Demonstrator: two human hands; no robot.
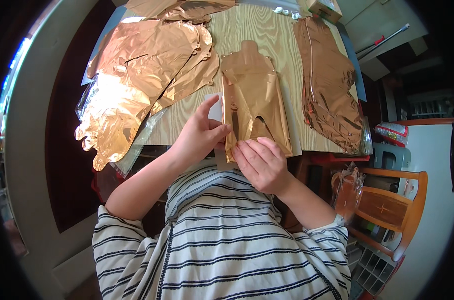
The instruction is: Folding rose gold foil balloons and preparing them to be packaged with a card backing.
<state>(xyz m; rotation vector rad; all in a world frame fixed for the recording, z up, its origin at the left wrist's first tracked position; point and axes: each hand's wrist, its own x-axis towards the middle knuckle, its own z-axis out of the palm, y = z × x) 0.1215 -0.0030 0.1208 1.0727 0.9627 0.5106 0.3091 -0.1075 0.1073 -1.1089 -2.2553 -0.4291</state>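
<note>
A folded gold foil balloon [254, 100] lies lengthwise at the table's near edge, its narrow tab pointing away from me. Under it, the border of a pale flat sheet [293, 120] shows. My left hand [202, 130] is at the balloon's left edge, thumb against the foil and index finger stretched out; its lower fingers are partly hidden behind the edge. The fingers of my right hand [262, 164] press together on the near end of the foil, the thumb hidden beneath.
Several flat gold foil balloons [142, 65] are spread at the left, over clear plastic. A darker copper-coloured foil pile [329, 82] lies at the right. Small white objects [286, 11] and a cardboard box [326, 9] are at the far side. A wooden chair [387, 205] stands at the right.
</note>
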